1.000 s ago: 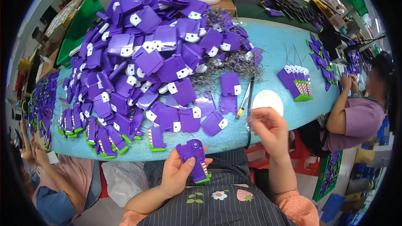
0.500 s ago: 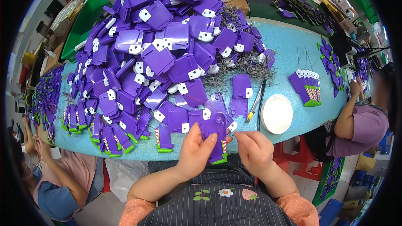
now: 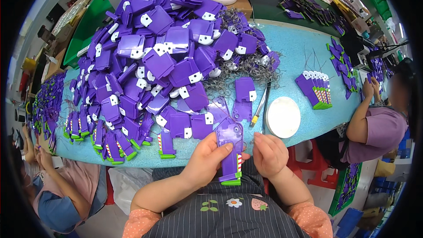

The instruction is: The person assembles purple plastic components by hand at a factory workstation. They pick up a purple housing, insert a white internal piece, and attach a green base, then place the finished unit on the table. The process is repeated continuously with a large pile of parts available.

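My left hand [image 3: 204,161] grips a purple plastic piece [image 3: 229,165] over the front edge of the table, its thumb flat on the face. The piece has a green foot at its lower end and a red-and-white striped edge. A thin dark wire seems to curve by its upper right side. Just right of it, my right hand [image 3: 269,156] is closed, thumb and fingertips pinched together; what they hold, if anything, is too small to make out. Loose purple panels [image 3: 179,126] with white corners lie beyond my left hand.
A tall heap of purple panels [image 3: 172,39] covers the left of the blue table [image 3: 286,48]. Tangled grey wires [image 3: 246,72] lie beside it. Right of them are a yellow-tipped tool [image 3: 255,117], a white round dish [image 3: 283,117] and fanned striped pieces [image 3: 316,89]. People sit at both sides.
The purple piece has turned more upright and come slightly toward me in my left hand. My right hand has drawn back a little to the right of it. The whole view has shifted slightly.
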Available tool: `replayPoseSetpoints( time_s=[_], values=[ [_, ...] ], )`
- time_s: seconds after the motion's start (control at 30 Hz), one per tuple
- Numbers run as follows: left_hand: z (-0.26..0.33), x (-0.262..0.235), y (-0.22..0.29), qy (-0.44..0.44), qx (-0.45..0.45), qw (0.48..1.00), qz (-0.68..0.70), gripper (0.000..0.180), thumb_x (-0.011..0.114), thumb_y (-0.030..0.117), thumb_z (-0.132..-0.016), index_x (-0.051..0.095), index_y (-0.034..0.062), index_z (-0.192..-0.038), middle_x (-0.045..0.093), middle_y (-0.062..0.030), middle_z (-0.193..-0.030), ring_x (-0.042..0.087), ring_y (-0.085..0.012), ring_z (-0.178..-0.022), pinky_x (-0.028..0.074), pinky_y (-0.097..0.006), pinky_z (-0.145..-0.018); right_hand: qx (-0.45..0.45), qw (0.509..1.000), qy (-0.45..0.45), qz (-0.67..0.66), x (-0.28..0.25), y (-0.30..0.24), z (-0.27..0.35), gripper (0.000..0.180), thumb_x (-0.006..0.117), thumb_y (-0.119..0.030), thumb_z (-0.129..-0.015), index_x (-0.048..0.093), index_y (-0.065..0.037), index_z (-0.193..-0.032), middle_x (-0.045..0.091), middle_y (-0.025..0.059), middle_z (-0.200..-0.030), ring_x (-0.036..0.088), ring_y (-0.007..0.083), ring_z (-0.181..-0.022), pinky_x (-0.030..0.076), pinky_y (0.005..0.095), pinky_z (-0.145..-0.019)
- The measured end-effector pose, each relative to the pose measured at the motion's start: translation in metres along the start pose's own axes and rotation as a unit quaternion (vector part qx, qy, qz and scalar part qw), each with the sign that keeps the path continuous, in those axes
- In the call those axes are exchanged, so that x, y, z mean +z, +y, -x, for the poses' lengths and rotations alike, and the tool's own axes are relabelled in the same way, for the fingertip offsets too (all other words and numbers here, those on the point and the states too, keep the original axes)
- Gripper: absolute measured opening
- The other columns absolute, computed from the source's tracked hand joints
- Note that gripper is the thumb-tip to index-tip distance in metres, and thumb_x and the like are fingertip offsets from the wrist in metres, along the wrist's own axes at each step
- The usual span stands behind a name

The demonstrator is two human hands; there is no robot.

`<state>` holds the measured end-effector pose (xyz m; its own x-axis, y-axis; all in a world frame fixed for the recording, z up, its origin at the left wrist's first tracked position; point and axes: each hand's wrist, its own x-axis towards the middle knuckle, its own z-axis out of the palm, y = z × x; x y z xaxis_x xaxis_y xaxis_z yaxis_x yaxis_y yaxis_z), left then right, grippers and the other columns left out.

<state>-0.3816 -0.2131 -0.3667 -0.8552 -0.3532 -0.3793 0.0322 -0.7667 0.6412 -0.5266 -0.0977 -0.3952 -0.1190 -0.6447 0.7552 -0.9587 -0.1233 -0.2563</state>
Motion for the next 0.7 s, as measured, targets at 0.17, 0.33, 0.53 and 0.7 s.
replayPoseSetpoints(
  time_s=[0.17, 0.33, 0.53, 0.7],
  values=[
    [-0.002, 0.004, -0.005, 0.047, 0.057, 0.996, -0.053, 0.026, 0.046, 0.010, -0.093, 0.042, -0.0002, -0.117, 0.061, -0.0142, -0.101, 0.064, -0.0269, -0.092, 0.055, -0.034, -0.074, 0.126, 0.983, -0.045, -0.127, -0.001, -0.001, 0.001, 0.041, 0.063, 0.013, -0.071, 0.050, 0.001, -0.108, 0.063, 0.0119, -0.083, 0.059, 0.0195, -0.061, 0.047, 0.0279, -0.053],
    [-0.001, 0.003, -0.006, 0.046, 0.051, 0.997, -0.038, 0.027, 0.046, 0.010, -0.093, 0.040, 0.0004, -0.118, 0.060, -0.0139, -0.102, 0.064, -0.0272, -0.092, 0.054, -0.034, -0.077, 0.132, 0.982, -0.018, -0.131, 0.003, -0.002, 0.009, 0.041, 0.063, 0.012, -0.072, 0.049, 0.001, -0.108, 0.062, 0.0112, -0.079, 0.057, 0.0162, -0.059, 0.045, 0.0256, -0.052],
    [-0.004, 0.001, -0.012, 0.011, 0.106, 0.991, -0.077, 0.027, 0.044, 0.008, -0.094, 0.038, 0.0000, -0.119, 0.057, -0.0129, -0.108, 0.063, -0.0239, -0.096, 0.053, -0.032, -0.079, 0.307, 0.915, -0.007, -0.260, 0.006, -0.008, 0.013, 0.038, 0.064, 0.011, -0.072, 0.050, 0.001, -0.106, 0.060, 0.0102, -0.076, 0.056, 0.0170, -0.059, 0.043, 0.0261, -0.051],
    [-0.004, -0.002, -0.008, 0.008, 0.070, 0.993, -0.094, 0.024, 0.042, 0.004, -0.094, 0.037, -0.0013, -0.117, 0.054, -0.0120, -0.111, 0.061, -0.0193, -0.097, 0.051, -0.029, -0.081, 0.135, 0.985, -0.050, -0.096, 0.001, -0.002, 0.004, 0.034, 0.065, 0.011, -0.070, 0.053, 0.001, -0.101, 0.060, 0.0105, -0.075, 0.055, 0.0180, -0.058, 0.043, 0.0265, -0.051]
  ],
)
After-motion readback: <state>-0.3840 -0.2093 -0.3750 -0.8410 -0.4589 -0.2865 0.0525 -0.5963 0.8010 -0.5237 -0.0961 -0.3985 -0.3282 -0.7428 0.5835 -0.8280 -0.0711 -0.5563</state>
